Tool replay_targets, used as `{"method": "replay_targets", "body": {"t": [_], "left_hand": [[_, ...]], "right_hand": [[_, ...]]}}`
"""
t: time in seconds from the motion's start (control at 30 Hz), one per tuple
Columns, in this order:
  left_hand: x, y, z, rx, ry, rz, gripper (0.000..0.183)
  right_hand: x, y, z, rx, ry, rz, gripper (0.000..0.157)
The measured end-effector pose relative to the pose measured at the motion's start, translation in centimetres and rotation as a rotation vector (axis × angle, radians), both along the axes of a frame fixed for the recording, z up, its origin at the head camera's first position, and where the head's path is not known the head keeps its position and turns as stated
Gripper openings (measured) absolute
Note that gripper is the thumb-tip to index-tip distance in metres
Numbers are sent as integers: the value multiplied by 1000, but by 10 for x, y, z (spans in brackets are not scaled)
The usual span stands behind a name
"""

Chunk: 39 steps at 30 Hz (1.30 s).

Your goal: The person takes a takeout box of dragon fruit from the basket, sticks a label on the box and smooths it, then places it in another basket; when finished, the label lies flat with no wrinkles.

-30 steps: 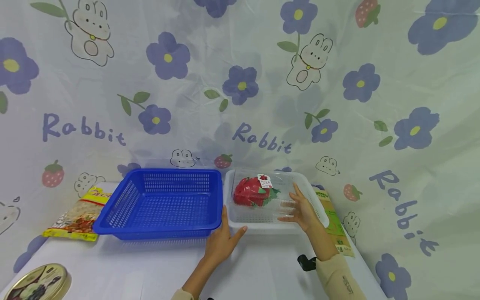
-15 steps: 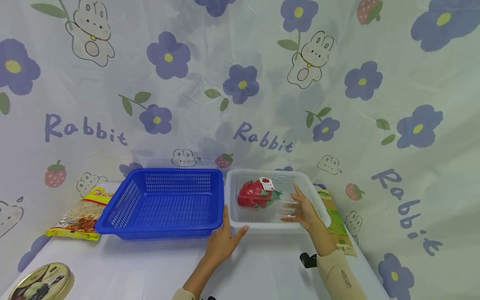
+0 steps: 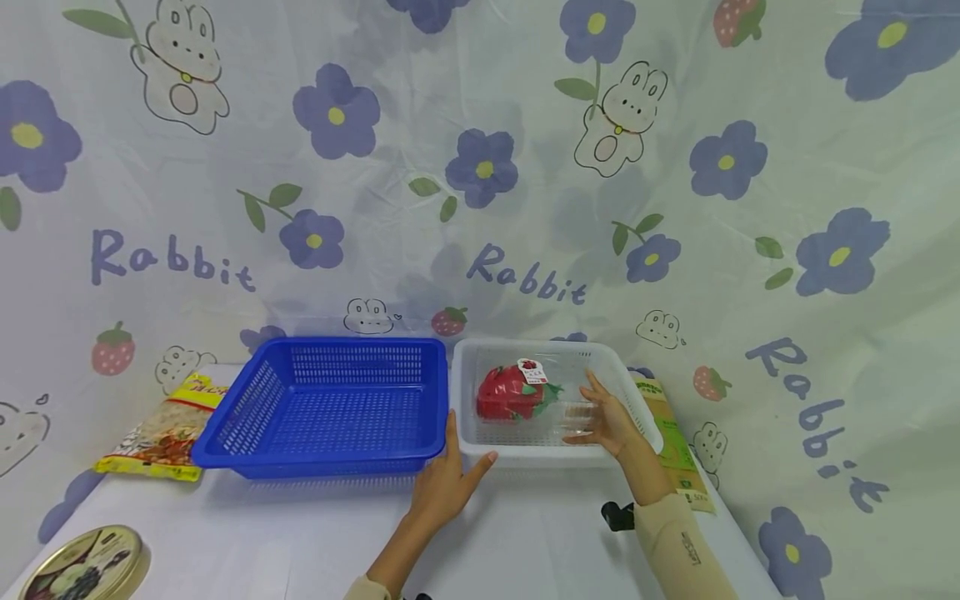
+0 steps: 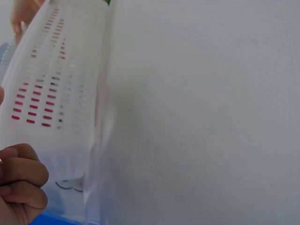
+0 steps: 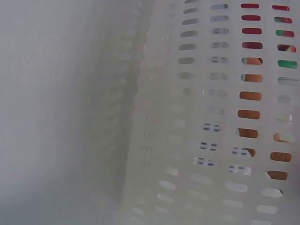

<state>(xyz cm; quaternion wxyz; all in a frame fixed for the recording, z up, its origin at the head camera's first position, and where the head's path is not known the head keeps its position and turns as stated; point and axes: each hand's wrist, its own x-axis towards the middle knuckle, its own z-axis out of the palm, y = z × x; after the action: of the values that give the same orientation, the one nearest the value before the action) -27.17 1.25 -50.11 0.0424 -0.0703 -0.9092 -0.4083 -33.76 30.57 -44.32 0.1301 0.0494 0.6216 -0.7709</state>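
In the head view a white slotted basket [image 3: 517,452] stands on the table, holding a clear plastic box [image 3: 567,387]. A red dragon fruit [image 3: 506,396] with green leaf tips and a white label shows through the plastic. My right hand [image 3: 618,429] reaches into the basket and grips the box's right end; some fingers are seen through the ridged plastic. My left hand [image 3: 442,486] holds the basket's near left corner, index finger along the side, thumb at the front rim. In the left wrist view its other fingers [image 4: 23,173] are curled beside the slotted wall.
A blue slotted basket [image 3: 322,461] stands close to the left of the white one. Farther left lies a yellow-edged food bag [image 3: 165,429]. A round tin [image 3: 82,567] sits at the front left. A green-and-tan pack [image 3: 678,454] lies right of the white basket.
Over the last second the plastic box with the dragon fruit has moved down and slightly right into the white basket, my right hand with it. My left hand stays at the corner.
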Motion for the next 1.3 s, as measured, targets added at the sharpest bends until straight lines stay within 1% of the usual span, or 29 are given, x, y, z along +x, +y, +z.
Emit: {"method": "replay_targets", "body": {"t": [0.17, 0.3, 0.47, 0.73, 1.0, 1.17, 1.3], "left_hand": [[-1, -1, 0, 14, -22, -18, 106], [-1, -2, 0, 17, -22, -23, 106], [-1, -1, 0, 0, -9, -17, 106], [0, 0, 0, -26, -10, -15, 105], [0, -1, 1, -31, -12, -7, 105], [-1, -1, 2, -32, -24, -7, 106], [-1, -1, 2, -38, -13, -6, 105]], "right_hand": [[-2, 0, -3, 11, 0, 34, 67], [-4, 0, -4, 40, -10, 62, 66], [-7, 0, -5, 72, -31, 66, 67], [-11, 1, -7, 80, -54, 70, 67], [-14, 0, -7, 85, -55, 82, 71], [-14, 0, -8, 109, -54, 95, 71], [-14, 0, -8, 129, -46, 104, 70]]}}
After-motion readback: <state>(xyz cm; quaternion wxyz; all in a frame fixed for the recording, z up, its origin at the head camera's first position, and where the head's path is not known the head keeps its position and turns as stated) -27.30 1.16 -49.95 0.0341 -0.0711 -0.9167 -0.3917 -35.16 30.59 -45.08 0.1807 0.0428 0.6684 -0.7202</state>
